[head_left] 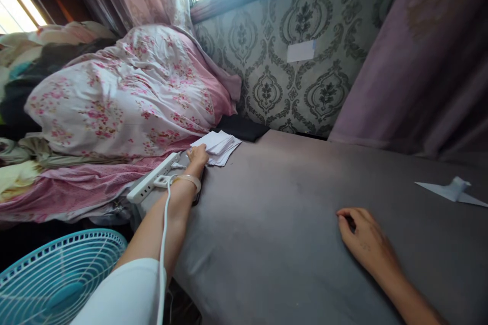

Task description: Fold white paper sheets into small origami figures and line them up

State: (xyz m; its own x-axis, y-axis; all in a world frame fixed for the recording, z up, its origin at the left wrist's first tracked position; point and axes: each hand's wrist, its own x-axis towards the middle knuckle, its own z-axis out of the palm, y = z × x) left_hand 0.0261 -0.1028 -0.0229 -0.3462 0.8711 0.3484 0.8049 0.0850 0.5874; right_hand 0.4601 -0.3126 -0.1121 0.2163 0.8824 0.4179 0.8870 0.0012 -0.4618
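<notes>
My left hand (197, 154) reaches far forward, its fingers closed on the near left edge of a loose stack of white paper sheets (223, 148). How many sheets it grips is hidden. The stack lies unevenly on the grey covered surface (282, 223). Resting to the right, my right hand (364, 236) has its thumb and forefinger curled together at the tips, with nothing visible between them. Beyond it, at the far right, lies a folded white paper piece (455, 190) with two long pointed ends.
A white power strip (152, 179) with a plugged-in cable lies left of my left forearm, and a dark flat object is partly under the wrist. A blue fan (64, 284) stands at lower left. Floral bedding (129, 96) is heaped behind. Black folded cloth (244, 128) lies by the wall.
</notes>
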